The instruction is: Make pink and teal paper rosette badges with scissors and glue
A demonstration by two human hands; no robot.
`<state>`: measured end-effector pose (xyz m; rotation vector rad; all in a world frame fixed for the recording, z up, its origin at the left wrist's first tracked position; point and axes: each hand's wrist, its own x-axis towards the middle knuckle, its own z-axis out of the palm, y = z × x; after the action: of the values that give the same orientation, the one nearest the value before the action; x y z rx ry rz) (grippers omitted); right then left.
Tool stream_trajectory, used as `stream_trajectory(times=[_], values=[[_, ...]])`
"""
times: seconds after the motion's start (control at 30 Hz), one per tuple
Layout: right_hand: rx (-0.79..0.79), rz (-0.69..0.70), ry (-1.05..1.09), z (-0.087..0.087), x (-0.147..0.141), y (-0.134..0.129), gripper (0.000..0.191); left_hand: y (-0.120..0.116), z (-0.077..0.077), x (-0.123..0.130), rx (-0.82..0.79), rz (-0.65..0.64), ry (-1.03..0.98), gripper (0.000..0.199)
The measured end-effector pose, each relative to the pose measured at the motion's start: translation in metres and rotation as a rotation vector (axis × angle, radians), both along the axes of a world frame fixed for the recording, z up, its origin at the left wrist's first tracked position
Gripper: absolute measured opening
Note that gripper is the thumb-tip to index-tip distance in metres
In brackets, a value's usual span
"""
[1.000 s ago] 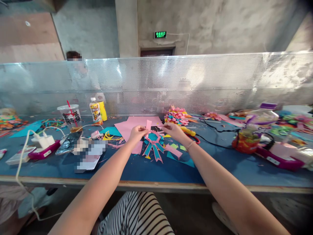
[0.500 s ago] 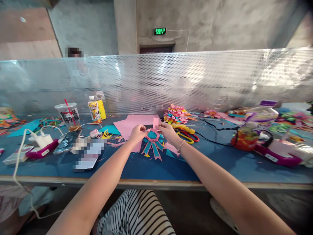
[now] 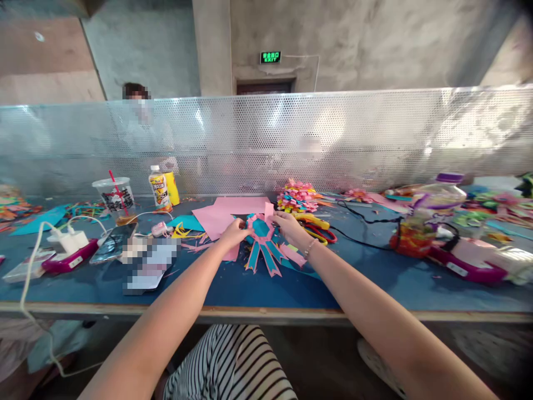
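Observation:
Between my hands is a pink and blue paper rosette (image 3: 264,245), a ring with forked tails that fan out toward me. My left hand (image 3: 236,232) pinches the left side of the ring. At its upper right my right hand (image 3: 286,223) is closed, with a small pink paper strip (image 3: 268,210) standing up at the fingertips. Whether that strip is joined to the ring I cannot tell. Large pink paper sheets (image 3: 233,205) lie behind the rosette. Beside my right wrist is a loose pink paper piece (image 3: 293,255).
Scissors with yellow and red handles (image 3: 318,225) lie right of my right hand, near a heap of paper flowers (image 3: 297,195). Phones (image 3: 152,266), a plastic cup (image 3: 116,200) and a drink bottle (image 3: 160,189) stand left. A purple-capped jug (image 3: 431,216) is right. A person (image 3: 144,122) is behind the mesh divider (image 3: 258,128).
The rosette has turned up toward me, so its ring shows more openly and its tails have swung slightly right. Both hands keep their hold.

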<state>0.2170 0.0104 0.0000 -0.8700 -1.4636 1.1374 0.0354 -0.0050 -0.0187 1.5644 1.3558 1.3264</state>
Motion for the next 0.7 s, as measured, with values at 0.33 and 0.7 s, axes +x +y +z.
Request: stream_trajectory(times=[0.33, 0.7], values=[[-0.022, 0.100, 0.423, 0.028, 0.013, -0.016, 0.023, -0.025, 0.030, 0.002, 0.059, -0.102, -0.357, 0.037], [0.091, 0.084, 0.439, 0.037, 0.029, -0.014, 0.019, -0.030, 0.033, 0.000, 0.171, -0.209, -0.372, 0.038]])
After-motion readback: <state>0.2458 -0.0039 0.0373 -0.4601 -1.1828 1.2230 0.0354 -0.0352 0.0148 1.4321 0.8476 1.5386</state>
